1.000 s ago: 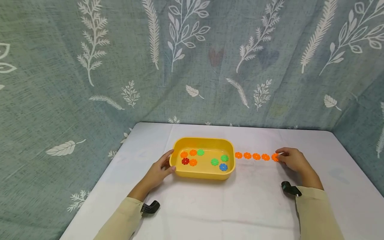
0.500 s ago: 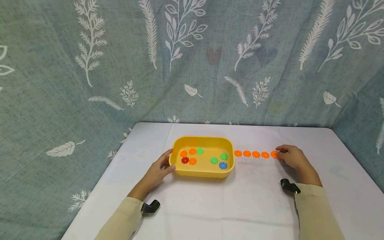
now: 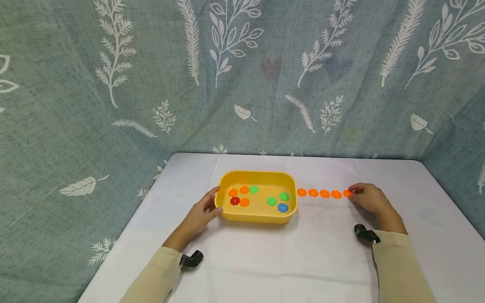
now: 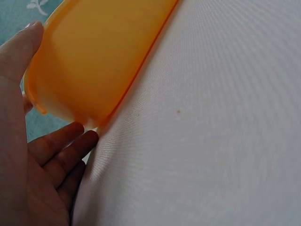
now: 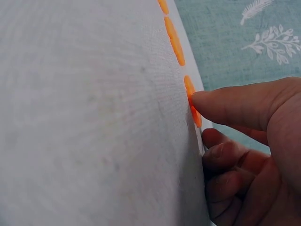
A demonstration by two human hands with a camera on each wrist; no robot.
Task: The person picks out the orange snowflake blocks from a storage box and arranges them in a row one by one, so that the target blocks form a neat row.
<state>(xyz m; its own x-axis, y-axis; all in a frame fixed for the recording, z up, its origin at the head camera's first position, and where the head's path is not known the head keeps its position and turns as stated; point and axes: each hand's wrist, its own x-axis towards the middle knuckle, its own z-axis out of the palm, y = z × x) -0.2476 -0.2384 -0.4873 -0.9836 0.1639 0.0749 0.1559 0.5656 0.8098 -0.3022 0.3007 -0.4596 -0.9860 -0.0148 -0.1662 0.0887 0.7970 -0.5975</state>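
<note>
A yellow tray [image 3: 257,218] stands on the white-covered table. My left hand [image 3: 198,216] holds its left end, thumb at the rim and other fingers near the outer wall, as the left wrist view shows. To the tray's right runs a straight row of several orange flower-shaped discs [image 3: 324,194], lying flat with small gaps. At the row's right end my right hand [image 3: 372,199] pinches the last orange flower-shaped disc [image 5: 190,89], which lies on the cloth. The thumb is on that disc in the right wrist view; the other fingers curl beside it, and part of the disc is hidden.
Inside the tray lie three orange discs [image 3: 244,202], a red one [image 3: 235,200], a blue one [image 3: 282,207] and three green ones [image 3: 271,201]. Behind the table hangs a green leaf-patterned curtain [image 3: 242,84].
The head view shifts slightly. Both hands keep their places, the left at the tray and the right at the last disc; the tray and the row look unchanged.
</note>
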